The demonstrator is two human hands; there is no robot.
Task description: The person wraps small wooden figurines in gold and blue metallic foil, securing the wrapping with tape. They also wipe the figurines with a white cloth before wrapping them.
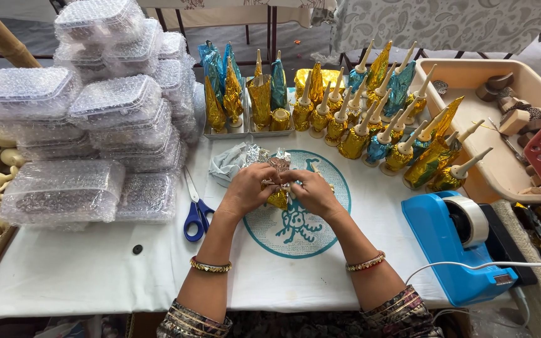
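A: What worries you here?

B: The foil. Both hands are closed on one small gold-foiled piece (278, 198), the left hand (248, 188) pinching it from one side and the right hand (311, 191) from the other, right over the round teal emblem (295, 228) on the bench (76, 269). Thin foil like that could tear if the fingers pull it too tight around the shape.

A: Anything near enough to get knocked?

B: The rows of finished gold and blue foiled pieces (370, 119) stand upright just beyond the hands, close together and narrow at the top. I'd judge that an elbow or a reaching wrist could tip one and send its neighbours over. The blue-handled scissors (194, 213) lie just left of the left forearm, near enough to get brushed.

A: How does the piece itself look?

B: Mostly hidden by the fingers. What shows is a gold, crinkled, shiny lower part, with loose silver foil (264, 156) crumpled just behind it (whether that sheet is joined to the piece, I cannot tell).

A: And the rest of the bench?

B: Stacked bubble-wrapped boxes (95, 119) on the left, a blue tape dispenser (455, 241) on the right, and a beige tray (502, 169) of small wooden bits beyond it.
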